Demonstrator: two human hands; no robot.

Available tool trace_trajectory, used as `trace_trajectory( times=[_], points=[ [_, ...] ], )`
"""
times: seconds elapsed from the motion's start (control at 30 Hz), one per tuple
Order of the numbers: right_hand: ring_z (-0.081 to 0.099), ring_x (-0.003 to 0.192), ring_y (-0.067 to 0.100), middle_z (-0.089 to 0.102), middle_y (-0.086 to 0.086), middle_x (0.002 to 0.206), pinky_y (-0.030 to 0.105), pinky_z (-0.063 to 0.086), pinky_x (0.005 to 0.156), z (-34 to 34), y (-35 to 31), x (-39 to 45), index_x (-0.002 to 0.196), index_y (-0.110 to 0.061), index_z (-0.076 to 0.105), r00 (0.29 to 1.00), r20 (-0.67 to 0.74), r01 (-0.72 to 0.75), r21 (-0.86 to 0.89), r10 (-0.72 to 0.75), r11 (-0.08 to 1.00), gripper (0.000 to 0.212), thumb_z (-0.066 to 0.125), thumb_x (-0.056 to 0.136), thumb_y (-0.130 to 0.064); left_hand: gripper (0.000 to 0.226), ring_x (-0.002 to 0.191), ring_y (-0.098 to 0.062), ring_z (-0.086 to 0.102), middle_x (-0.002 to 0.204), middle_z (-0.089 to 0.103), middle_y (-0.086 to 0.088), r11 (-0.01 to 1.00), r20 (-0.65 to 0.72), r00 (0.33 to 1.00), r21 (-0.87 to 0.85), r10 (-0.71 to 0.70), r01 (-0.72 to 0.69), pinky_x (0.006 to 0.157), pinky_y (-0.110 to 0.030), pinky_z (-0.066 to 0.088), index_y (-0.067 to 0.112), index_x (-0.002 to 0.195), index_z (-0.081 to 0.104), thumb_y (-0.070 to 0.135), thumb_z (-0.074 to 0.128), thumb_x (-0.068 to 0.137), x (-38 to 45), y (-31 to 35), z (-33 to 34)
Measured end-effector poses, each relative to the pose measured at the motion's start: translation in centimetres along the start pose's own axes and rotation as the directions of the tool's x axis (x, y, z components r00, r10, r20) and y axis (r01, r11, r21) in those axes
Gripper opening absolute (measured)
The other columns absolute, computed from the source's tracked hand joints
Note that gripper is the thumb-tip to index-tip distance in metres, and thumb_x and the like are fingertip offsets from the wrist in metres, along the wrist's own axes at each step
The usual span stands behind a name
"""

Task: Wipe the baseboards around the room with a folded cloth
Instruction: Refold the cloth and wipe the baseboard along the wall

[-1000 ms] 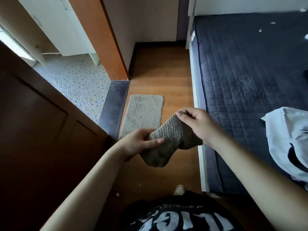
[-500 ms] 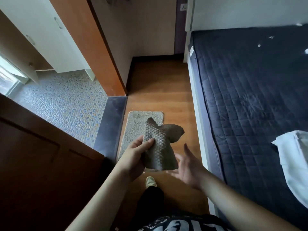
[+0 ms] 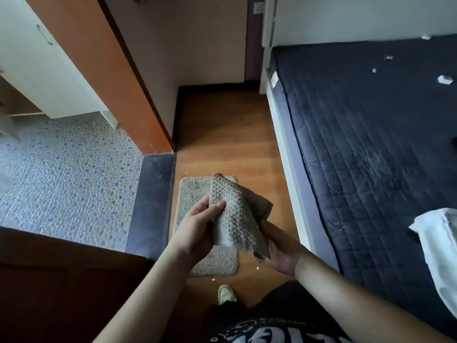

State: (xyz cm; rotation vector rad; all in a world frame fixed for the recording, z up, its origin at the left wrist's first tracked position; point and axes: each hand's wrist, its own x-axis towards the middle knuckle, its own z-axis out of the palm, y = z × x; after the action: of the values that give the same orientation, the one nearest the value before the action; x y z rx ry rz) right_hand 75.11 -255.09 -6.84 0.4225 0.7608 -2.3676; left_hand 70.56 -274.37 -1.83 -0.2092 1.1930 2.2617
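From the head view, the left hand (image 3: pixel 197 226) pinched the cloth (image 3: pixel 232 214) between thumb and fingers, and the right hand (image 3: pixel 282 248) held it from below. The cloth stood long-way up between both hands. The dark baseboard (image 3: pixel 212 84) lay far ahead, past the mat (image 3: pixel 191 194).

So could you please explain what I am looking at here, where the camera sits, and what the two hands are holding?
There is no machine: a person wears one wide-angle camera on the head, looking down at their own arms. The left hand grips a bumpy grey cloth between thumb and fingers, while the right hand supports its lower edge from underneath. Below them, a small beige mat lies on the wooden floor. A bed with a dark quilted cover stands to the right, and a dark baseboard runs along the far wall.
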Motion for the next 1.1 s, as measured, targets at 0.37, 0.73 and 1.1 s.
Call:
trace_trajectory(
  times=[0.37,0.73,1.1],
  points=[
    [0.068,0.105,0.025,0.070,0.014,0.117,0.030,0.056,0.078,-5.9,-15.1,4.5,0.115,-0.013,0.071,0.950,-0.158,0.211,-0.309,-0.269,0.927,0.039,0.080,0.077,-0.023,0.040,0.093,-0.030,0.069,0.105,0.071,-0.016,0.980,-0.242,0.970,0.193,0.006,0.042,0.075,-0.044,0.058,0.003,0.109,0.068,0.029,0.071,0.079,13.6,3.1,3.0],
    [0.068,0.108,0.018,0.072,-0.001,0.114,0.025,0.053,0.086,-10.1,-30.9,7.2,0.121,-0.041,0.065,0.823,-0.097,0.331,-0.719,-0.560,0.611,0.068,0.084,0.059,-0.063,0.044,0.093,-0.023,0.071,0.096,0.075,-0.010,0.922,-0.360,0.920,0.388,0.159,-0.007,0.072,-0.027,0.057,0.012,0.114,0.062,0.025,0.075,0.074,25.1,5.0,9.5],
    [0.066,0.091,-0.009,0.075,-0.011,0.099,0.002,0.045,0.078,-8.7,-38.7,10.6,0.111,-0.034,0.069,0.771,0.087,0.278,-0.938,-0.631,0.209,0.044,0.085,0.072,-0.018,0.042,0.083,0.008,0.068,0.085,0.073,0.024,0.346,-0.105,0.893,0.936,0.438,-0.060,0.075,-0.008,0.051,0.034,0.109,0.074,0.016,0.085,0.073,31.5,9.5,9.4]
  ],
)
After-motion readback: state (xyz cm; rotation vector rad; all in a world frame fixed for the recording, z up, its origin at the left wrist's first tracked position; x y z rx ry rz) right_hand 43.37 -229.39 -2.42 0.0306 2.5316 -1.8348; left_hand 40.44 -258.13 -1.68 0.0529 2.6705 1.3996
